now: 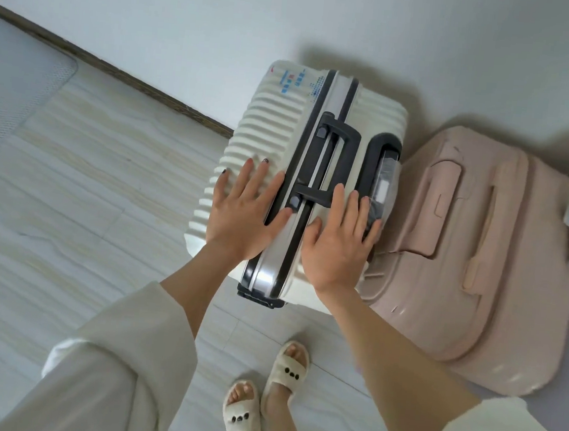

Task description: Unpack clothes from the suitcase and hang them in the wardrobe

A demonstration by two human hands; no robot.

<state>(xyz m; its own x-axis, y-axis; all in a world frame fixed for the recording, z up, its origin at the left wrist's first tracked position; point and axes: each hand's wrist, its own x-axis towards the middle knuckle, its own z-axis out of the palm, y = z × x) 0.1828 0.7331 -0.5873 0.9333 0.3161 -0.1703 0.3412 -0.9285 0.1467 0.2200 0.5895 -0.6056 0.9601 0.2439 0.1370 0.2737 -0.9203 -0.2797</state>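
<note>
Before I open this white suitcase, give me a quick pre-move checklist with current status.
1. White suitcase closed, on its side: ok.
2. Left hand flat on ribbed shell: ok.
3. Right hand flat on the other half: ok.
4. Latches released: cannot tell.
5. Floor on the left free for the lid: ok.
6. Pink suitcase close on the right, blocks opening that way: not ok.

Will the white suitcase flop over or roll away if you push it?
The white suitcase has a ribbed hard shell, so it likely stays stiff, not floppy. It seems to stand on a narrow side, so a sideways push might tip it. Both the left hand and right hand lie flat on top, probably steadying it. No wheels show, so rolling is uncertain.
</note>
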